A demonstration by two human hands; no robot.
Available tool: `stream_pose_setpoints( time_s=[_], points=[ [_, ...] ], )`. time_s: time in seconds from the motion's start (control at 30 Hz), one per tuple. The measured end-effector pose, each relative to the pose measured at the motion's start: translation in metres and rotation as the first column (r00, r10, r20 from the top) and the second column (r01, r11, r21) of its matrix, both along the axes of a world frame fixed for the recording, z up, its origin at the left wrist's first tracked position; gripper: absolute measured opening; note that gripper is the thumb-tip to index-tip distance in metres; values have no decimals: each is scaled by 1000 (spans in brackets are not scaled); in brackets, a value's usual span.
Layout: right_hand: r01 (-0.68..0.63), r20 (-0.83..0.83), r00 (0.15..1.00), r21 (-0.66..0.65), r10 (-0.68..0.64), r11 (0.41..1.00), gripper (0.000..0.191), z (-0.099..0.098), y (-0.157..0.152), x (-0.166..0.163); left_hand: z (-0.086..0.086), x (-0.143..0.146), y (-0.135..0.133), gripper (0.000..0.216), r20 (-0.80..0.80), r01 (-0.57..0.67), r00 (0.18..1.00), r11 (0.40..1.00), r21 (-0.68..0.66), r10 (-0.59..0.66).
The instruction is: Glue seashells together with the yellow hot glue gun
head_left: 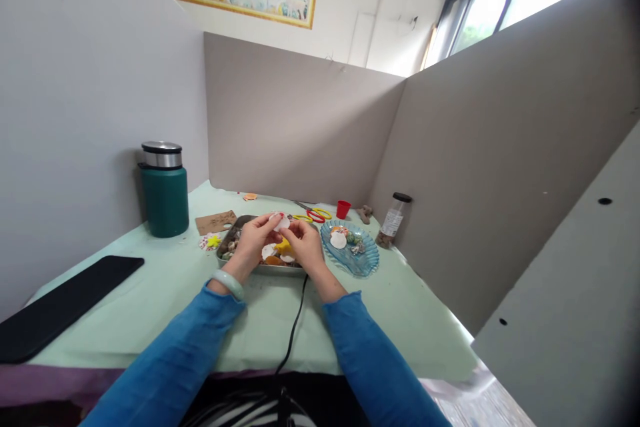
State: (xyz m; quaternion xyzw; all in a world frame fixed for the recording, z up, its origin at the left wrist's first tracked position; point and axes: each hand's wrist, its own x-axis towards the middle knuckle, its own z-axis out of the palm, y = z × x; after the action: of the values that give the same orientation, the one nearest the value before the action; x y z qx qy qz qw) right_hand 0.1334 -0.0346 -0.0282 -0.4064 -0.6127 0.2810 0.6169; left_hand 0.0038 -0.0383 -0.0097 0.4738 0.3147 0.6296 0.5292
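Both my hands meet over a metal tray (pixel 226 247) that holds several shells and small coloured pieces. My left hand (pixel 255 238) pinches a white shell (pixel 280 221) above the tray's far edge. My right hand (pixel 303 243) is closed beside it, its fingertips touching the same shell; what else it holds is hidden. A pale green bangle (pixel 227 282) circles my left wrist. Both sleeves are blue.
A blue glass dish (pixel 363 260) with a white shell and small bits lies right of the tray. Behind are red-and-yellow scissors (pixel 316 215), a red cup (pixel 343 209) and a clear jar (pixel 391 222). A green flask (pixel 164 191), a black pad (pixel 60 303) and a black cable (pixel 295 323) are nearby.
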Motion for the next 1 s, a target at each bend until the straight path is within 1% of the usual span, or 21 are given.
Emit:
stream_pose_setpoints(
  time_s=[0.07, 0.17, 0.23, 0.33, 0.43, 0.6, 0.8, 0.9, 1.0],
  points=[
    [18, 22, 1000, 11, -19, 1000, 21, -1, -1, 0, 0, 0, 0, 46, -17, -6, 1000, 1000, -2, 6],
    [51, -1, 999, -4, -51, 999, 20, -3, 2, 2, 0, 0, 0, 46, -66, -30, 997, 1000, 2, 30],
    [99, 14, 995, 5, -99, 995, 19, -4, 4, 4, 0, 0, 0, 49, -100, -49, 994, 999, 10, 50],
    [187, 90, 977, 79, -194, 979, 18, -5, 4, 7, -1, -1, 1, 54, -146, -81, 986, 996, 33, 85],
    [220, 161, 957, 140, -241, 965, 18, -5, 3, 9, -1, -3, 3, 51, -185, -99, 976, 993, 71, 111],
    [234, 214, 938, 190, -273, 953, 17, -5, 2, 10, -3, -4, 6, 45, -210, -130, 966, 984, 119, 152],
    [233, 235, 932, 192, -275, 953, 17, -4, 0, 10, -1, -2, 4, 42, -262, -143, 949, 980, 138, 175],
    [227, 232, 935, 193, -270, 955, 16, -5, 0, 10, 2, -2, 3, 38, -247, -136, 955, 983, 121, 163],
    [218, 218, 941, 201, -260, 955, 16, -6, 0, 10, 4, -2, 1, 38, -194, -108, 974, 992, 68, 119]
  ],
)
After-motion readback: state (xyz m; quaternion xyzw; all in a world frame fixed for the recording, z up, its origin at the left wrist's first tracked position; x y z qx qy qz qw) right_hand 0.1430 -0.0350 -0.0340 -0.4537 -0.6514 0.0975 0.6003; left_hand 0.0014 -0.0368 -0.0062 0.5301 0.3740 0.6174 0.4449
